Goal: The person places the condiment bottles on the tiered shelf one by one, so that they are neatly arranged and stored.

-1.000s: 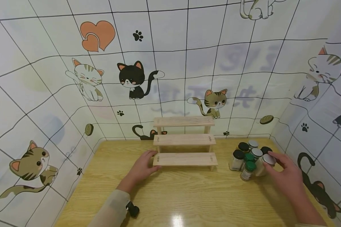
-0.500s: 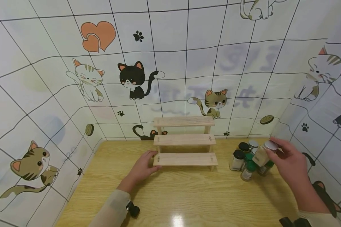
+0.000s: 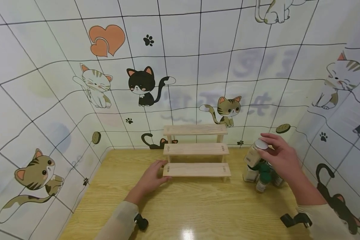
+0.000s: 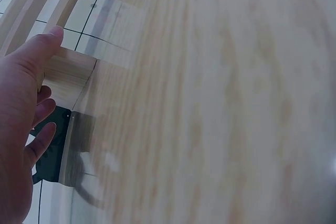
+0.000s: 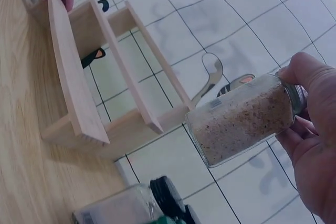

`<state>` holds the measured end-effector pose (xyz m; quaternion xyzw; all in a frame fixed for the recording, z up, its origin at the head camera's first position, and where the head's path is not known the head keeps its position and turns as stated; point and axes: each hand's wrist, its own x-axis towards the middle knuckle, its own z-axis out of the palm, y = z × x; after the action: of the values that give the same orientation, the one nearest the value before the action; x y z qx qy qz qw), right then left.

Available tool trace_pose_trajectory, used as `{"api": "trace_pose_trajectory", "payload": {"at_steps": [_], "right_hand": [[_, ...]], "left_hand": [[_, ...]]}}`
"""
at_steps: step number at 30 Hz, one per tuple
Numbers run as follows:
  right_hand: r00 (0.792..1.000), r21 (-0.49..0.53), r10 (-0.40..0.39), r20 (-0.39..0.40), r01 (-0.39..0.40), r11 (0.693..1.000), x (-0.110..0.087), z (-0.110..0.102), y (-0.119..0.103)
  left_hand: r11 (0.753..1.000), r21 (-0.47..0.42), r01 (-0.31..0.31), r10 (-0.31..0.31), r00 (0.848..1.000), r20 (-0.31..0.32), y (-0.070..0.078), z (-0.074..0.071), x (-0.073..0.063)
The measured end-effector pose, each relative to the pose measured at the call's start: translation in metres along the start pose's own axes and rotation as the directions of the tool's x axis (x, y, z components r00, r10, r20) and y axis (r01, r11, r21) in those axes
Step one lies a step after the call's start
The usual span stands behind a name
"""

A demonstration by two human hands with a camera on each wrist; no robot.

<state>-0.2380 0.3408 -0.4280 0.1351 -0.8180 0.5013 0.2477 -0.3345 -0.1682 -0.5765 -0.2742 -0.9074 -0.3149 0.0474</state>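
Observation:
My right hand (image 3: 283,158) grips a glass spice jar by its silver lid. The jar (image 5: 241,121) is square-sided, holds a pale, speckled seasoning and hangs tilted in the air above other jars. My left hand (image 3: 151,176) holds the left end of the bottom shelf of a three-tier wooden rack (image 3: 196,170). In the left wrist view the thumb (image 4: 50,38) presses on the shelf's edge, with the other fingers partly curled beneath. Below the raised jar stands a cluster including a green-lidded jar (image 3: 262,181); the right hand and the jar hide part of it.
The rack stands on a wood-grain table (image 3: 183,203) near the back wall (image 3: 183,66), which is covered in a cat-print grid sheet. A black-lidded jar (image 5: 121,208) lies low in the right wrist view, close to the rack's right side.
My right hand has lifted the silver-lidded jar out of the cluster and carried it up and left toward the rack. My left hand has stayed at the rack's left end.

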Motion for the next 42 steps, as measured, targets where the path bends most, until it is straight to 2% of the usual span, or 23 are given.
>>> {"api": "trace_pose_trajectory", "payload": {"at_steps": [5,14,24,32,39,42], "right_hand": [[0.999,0.025,-0.035,0.037,0.035,0.999,0.017,0.014,-0.004],[0.988,0.072,-0.027,0.154,0.016,0.997,0.052,0.037,-0.011],[0.965,0.133,0.04,0.261,-0.076,0.988,0.081,0.073,-0.025],[0.96,0.245,0.019,0.278,-0.09,0.965,0.096,0.102,-0.03],[0.958,0.162,0.046,0.284,-0.095,0.982,0.117,0.125,-0.034],[0.954,0.166,0.053,0.294,-0.106,0.98,0.126,0.135,-0.036]], "left_hand": [[1.0,0.0,-0.002,0.002,1.0,0.009,0.002,-0.002,0.0],[1.0,0.005,0.008,-0.008,1.0,0.01,-0.003,0.0,0.002],[1.0,-0.012,0.009,-0.009,1.0,0.016,-0.001,0.0,0.0],[1.0,-0.021,0.007,-0.007,1.0,0.013,-0.003,0.0,-0.001],[0.999,-0.049,0.021,-0.02,1.0,0.02,-0.005,0.0,-0.001],[0.998,-0.051,0.019,-0.018,1.0,0.018,-0.005,0.001,-0.002]]}}
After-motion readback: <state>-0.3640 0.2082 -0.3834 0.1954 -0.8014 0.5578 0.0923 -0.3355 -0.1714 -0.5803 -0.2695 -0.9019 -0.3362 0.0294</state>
